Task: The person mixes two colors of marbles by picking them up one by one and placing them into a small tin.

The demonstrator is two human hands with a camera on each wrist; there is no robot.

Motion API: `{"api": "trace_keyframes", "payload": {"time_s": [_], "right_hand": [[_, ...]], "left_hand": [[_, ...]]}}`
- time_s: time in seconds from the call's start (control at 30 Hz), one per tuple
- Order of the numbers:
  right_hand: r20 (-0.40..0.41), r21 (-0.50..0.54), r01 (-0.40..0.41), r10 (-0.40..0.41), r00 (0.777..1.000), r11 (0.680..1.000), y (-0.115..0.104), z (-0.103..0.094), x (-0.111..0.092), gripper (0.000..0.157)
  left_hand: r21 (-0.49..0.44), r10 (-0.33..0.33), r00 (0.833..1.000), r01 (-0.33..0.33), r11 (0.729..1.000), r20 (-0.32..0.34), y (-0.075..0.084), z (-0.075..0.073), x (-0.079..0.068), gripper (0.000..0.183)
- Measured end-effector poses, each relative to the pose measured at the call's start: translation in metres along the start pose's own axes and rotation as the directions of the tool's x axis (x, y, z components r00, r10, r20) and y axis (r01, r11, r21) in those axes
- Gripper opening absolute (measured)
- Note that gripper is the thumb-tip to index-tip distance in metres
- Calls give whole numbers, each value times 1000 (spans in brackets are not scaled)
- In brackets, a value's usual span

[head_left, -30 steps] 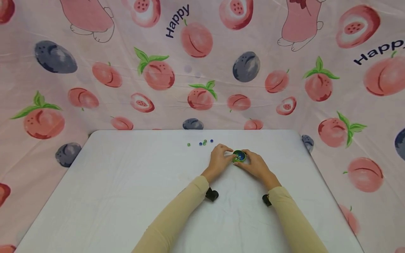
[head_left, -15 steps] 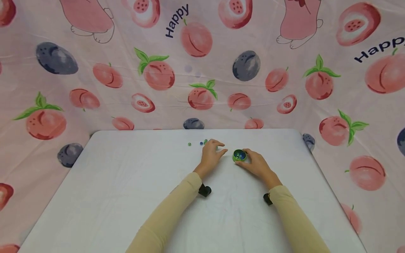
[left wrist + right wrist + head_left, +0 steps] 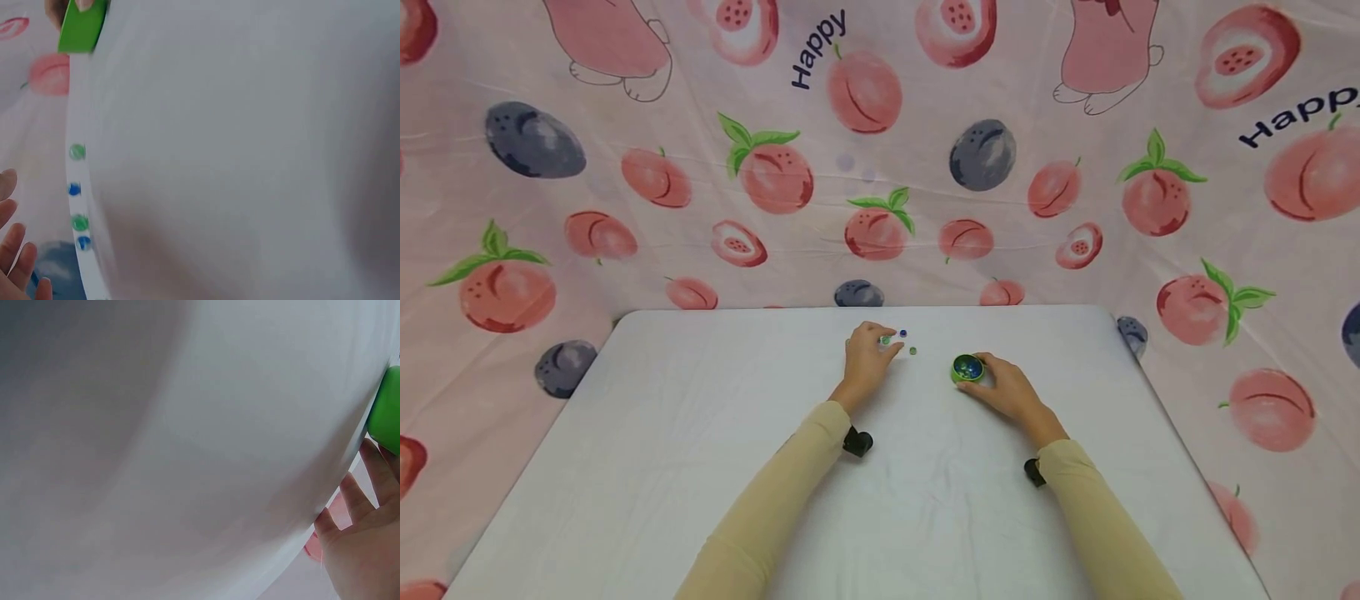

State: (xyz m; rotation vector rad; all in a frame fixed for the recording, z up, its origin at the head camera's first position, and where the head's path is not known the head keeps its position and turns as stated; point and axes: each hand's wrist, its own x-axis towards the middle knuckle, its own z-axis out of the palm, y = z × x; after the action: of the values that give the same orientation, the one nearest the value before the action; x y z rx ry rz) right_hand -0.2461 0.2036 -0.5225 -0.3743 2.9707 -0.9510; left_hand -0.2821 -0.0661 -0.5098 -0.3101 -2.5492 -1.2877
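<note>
My right hand [image 3: 1006, 390] grips a small green bowl [image 3: 957, 377] from its right side, thumb at the front and fingers behind. Blue and green marbles show inside the bowl. In the right wrist view the bowl's green wall [image 3: 386, 412] meets the fingertips. My left hand [image 3: 867, 360] is at the loose marbles left of the bowl, with thumb and forefinger apart. Between their tips shows a green marble [image 3: 885, 340]; a blue marble [image 3: 903, 333] lies just beyond, and another green marble [image 3: 913, 351] lies nearer the bowl. In the left wrist view the fingers [image 3: 9, 247] are spread.
The white-covered table [image 3: 625, 467] reaches back to a fruit-printed cloth [image 3: 805, 250], which also hangs at both sides. Several blue and green marbles stand in a row along the table's far side in the left wrist view. A black wrist camera [image 3: 859, 442] sits on the left wrist.
My left hand has drawn back from the bowl leftward to the loose marbles. One green marble now lies further right, nearer the bowl. My right hand stays on the bowl.
</note>
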Motion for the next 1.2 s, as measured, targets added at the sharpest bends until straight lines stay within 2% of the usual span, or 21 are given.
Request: {"api": "trace_keyframes", "payload": {"time_s": [0.33,0.67,1.2], "right_hand": [[2,2,-8,8,1000,1000,1,-1,0,66],[8,16,-22,22,1000,1000,1,-2,-1,68],[16,8,-20,20,1000,1000,0,-1,0,68]], "left_hand": [[13,-76,996,77,997,-56,-27,-19,5,30],[53,-166,984,170,984,-67,-45,-26,7,31],[122,-207,975,215,969,-78,-64,-32,8,29]]}}
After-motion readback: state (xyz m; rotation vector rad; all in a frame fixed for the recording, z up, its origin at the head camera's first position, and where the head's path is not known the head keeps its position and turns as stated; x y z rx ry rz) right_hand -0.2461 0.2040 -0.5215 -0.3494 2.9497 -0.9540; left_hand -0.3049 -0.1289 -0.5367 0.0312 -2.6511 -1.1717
